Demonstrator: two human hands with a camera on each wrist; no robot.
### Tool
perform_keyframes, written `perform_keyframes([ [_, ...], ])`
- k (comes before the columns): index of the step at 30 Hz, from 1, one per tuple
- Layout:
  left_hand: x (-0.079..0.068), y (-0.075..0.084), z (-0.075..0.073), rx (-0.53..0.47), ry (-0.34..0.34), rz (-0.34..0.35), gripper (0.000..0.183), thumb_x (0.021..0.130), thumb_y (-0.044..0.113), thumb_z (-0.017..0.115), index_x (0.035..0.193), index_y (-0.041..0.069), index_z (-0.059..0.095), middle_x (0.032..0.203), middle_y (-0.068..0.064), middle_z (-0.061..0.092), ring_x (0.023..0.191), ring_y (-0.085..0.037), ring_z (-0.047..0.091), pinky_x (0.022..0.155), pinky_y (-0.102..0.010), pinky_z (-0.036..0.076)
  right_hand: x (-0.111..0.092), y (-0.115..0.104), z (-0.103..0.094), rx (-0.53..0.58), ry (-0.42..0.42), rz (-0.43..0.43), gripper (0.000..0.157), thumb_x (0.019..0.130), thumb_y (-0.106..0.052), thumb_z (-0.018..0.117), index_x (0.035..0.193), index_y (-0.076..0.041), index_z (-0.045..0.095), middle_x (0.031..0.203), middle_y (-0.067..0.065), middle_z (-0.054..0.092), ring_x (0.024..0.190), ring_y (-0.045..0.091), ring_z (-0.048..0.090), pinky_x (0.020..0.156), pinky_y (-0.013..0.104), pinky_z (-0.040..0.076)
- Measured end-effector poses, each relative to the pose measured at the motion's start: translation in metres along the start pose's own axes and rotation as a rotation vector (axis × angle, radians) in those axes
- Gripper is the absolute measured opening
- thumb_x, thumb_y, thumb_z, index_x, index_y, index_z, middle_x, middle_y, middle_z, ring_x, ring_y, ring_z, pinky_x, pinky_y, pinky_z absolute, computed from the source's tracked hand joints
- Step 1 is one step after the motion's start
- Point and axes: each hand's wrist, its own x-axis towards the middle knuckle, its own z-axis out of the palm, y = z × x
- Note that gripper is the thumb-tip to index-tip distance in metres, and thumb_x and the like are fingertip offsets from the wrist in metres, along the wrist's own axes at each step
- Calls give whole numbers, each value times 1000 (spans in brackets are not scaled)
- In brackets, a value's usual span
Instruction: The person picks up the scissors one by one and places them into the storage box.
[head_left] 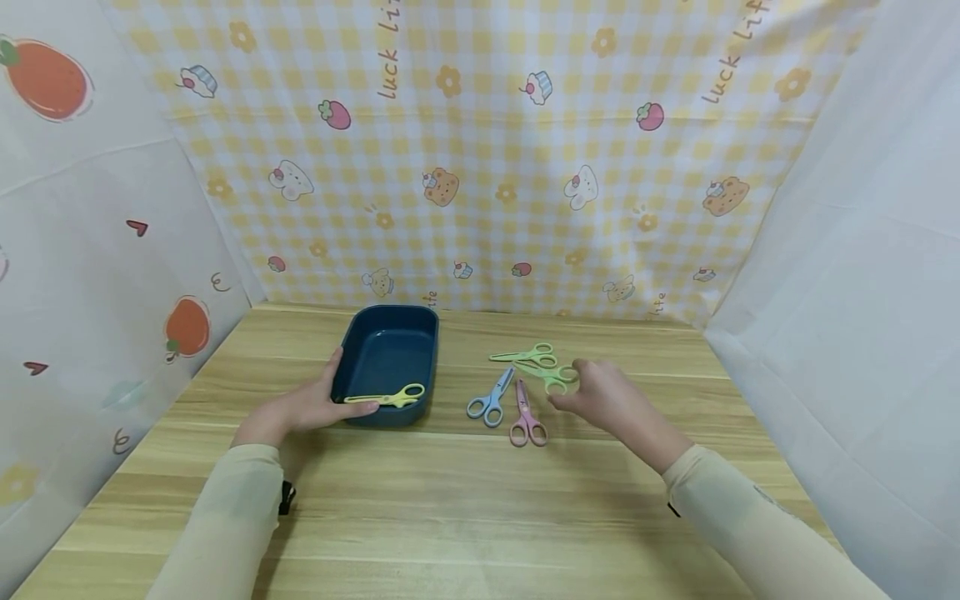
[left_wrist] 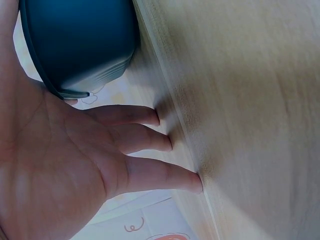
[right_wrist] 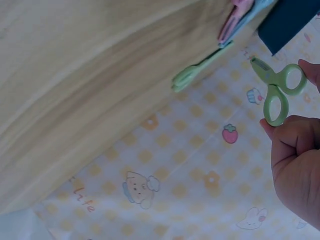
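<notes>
A dark blue box [head_left: 385, 367] stands on the table, and my left hand [head_left: 303, 406] rests against its near left corner. The thumb lies along the near rim; in the left wrist view three straight fingers [left_wrist: 150, 137] touch the tabletop. Yellow scissors [head_left: 385, 398] lie across the near end of the box by that thumb; I cannot tell if the thumb touches them. My right hand [head_left: 603, 393] pinches green scissors [right_wrist: 274, 85] by their handle loops, blades slightly apart. Beside them lie another green pair [head_left: 528, 356], blue scissors [head_left: 491, 398] and pink scissors [head_left: 524, 417].
The wooden table [head_left: 450, 508] runs back to a yellow checked cloth [head_left: 487, 142]. A patterned white cloth [head_left: 112, 275] hangs on the left and a plain white one [head_left: 862, 250] on the right.
</notes>
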Motion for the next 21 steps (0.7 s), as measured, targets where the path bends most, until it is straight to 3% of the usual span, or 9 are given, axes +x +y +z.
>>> perform_keyframes([
  [7,0,-2,0,-9,0,2,138,90,80,64,165,10,-28,170,-43,11,153,-63,29,117,-76,36,12,-25,-10,18,24,-64,72,93,-37,80,135,18,60,48,-10,38,40,4,33,42,20,31],
  [14,1,-2,0,-5,4,3,139,89,80,65,166,10,-28,170,-43,11,153,-63,30,117,-76,36,23,-50,-18,22,23,-103,74,93,-39,82,137,17,60,50,-8,40,42,4,33,42,20,31],
  [21,0,-1,0,15,5,4,139,89,81,64,166,9,-27,169,-44,14,152,-63,32,115,-75,38,39,-76,-28,27,51,-165,59,92,-37,82,120,12,68,52,-9,37,41,3,33,42,18,28],
])
